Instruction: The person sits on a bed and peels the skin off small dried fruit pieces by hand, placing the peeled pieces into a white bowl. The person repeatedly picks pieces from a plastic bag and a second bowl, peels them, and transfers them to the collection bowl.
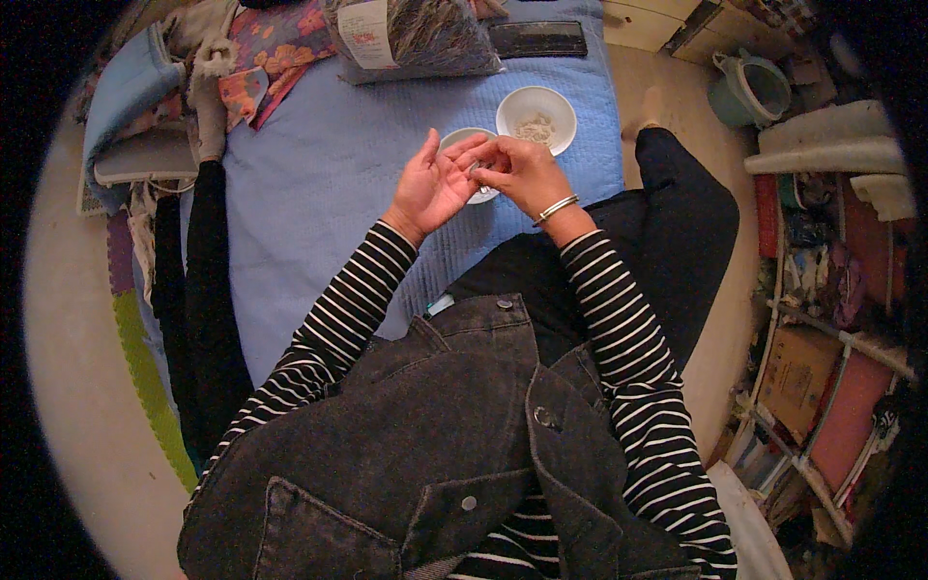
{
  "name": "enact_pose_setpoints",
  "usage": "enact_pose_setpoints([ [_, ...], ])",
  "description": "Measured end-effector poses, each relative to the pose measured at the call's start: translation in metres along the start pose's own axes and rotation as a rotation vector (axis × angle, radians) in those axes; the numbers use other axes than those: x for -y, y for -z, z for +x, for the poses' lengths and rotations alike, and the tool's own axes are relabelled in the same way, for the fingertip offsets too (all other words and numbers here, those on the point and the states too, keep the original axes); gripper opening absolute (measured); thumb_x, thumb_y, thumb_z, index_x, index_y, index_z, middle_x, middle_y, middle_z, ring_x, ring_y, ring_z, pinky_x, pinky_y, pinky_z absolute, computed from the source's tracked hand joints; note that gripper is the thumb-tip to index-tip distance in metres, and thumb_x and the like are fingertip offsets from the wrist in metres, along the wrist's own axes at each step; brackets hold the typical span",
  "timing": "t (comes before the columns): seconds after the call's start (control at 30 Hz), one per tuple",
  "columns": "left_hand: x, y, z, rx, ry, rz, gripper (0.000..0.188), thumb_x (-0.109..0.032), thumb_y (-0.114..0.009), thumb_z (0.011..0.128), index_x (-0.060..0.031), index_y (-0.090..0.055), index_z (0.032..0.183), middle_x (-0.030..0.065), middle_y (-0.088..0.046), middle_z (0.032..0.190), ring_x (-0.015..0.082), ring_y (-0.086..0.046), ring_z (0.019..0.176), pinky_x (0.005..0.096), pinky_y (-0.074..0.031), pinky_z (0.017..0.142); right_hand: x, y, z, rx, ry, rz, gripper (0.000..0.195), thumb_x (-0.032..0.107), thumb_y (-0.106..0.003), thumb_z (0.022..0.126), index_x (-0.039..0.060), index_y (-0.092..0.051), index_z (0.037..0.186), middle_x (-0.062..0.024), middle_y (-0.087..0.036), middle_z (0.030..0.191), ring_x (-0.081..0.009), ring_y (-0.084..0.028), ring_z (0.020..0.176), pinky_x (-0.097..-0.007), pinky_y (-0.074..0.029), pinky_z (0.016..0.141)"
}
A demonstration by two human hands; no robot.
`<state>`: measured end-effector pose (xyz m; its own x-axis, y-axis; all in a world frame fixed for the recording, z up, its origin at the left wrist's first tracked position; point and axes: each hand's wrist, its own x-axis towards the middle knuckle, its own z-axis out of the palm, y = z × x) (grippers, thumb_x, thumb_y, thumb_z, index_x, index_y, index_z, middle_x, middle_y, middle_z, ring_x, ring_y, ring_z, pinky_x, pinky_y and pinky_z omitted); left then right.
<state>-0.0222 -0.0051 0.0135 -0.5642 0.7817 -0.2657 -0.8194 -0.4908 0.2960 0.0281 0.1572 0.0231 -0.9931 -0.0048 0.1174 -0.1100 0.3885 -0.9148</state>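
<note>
My left hand (439, 183) is palm up with its fingers spread, and its fingertips meet those of my right hand (523, 172). Between the thumb and fingers of my right hand is a small dark object (477, 168), too small to name. Beneath both hands is a white bowl (481, 196), mostly hidden, with small pieces in it. Just beyond my right hand stands a second white bowl (536, 107) holding small pale pieces. Whether anything rests in my left palm near the fingertips is not clear.
A clear plastic bag of dark dried material (442, 40) with a white label lies on the blue quilted cover (312, 181). Beside it is a dark flat object (540, 39). Floral fabric (290, 40) is at the upper left, a bucket (761, 90) and shelves (812, 326) at right.
</note>
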Motion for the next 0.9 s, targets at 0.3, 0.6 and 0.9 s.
enact_pose_setpoints([
  [0.3, 0.009, -0.002, 0.003, -0.067, -0.013, 0.061, 0.056, -0.040, -0.027, 0.096, 0.0064, -0.039, 0.125, 0.0186, -0.046, 0.126, 0.0282, -0.045, 0.116, 0.0364, -0.034, 0.102, 0.001, -0.011, 0.000, -0.025, -0.069, -0.020, 0.022, 0.010, -0.065, 0.068, 0.0083, -0.063, 0.090, -0.0104, -0.066, 0.075, -0.0239, -0.065, 0.069, -0.0328, -0.051, 0.064],
  [0.6, 0.019, -0.001, 0.008, -0.187, -0.034, 0.456, 0.034, -0.029, -0.042, 0.095, -0.0006, -0.052, 0.110, 0.0081, -0.057, 0.103, 0.0156, -0.056, 0.093, 0.0288, -0.045, 0.083, -0.011, -0.016, -0.001, -0.020, 0.071, -0.138, 0.021, 0.020, -0.068, 0.065, 0.0077, -0.062, 0.082, -0.0125, -0.063, 0.072, -0.0306, -0.062, 0.069, -0.0371, -0.050, 0.064],
  [0.9, 0.014, -0.003, 0.002, -0.254, -0.207, 1.219, 0.023, -0.029, -0.051, 0.091, -0.0071, -0.058, 0.087, -0.0060, -0.052, 0.072, 0.0020, -0.045, 0.061, 0.0177, -0.035, 0.052, -0.009, 0.013, 0.001, 0.053, 0.011, -0.088, 0.019, 0.017, -0.069, 0.065, 0.0024, -0.059, 0.070, -0.0128, -0.061, 0.064, -0.0254, -0.062, 0.062, -0.0352, -0.048, 0.057],
])
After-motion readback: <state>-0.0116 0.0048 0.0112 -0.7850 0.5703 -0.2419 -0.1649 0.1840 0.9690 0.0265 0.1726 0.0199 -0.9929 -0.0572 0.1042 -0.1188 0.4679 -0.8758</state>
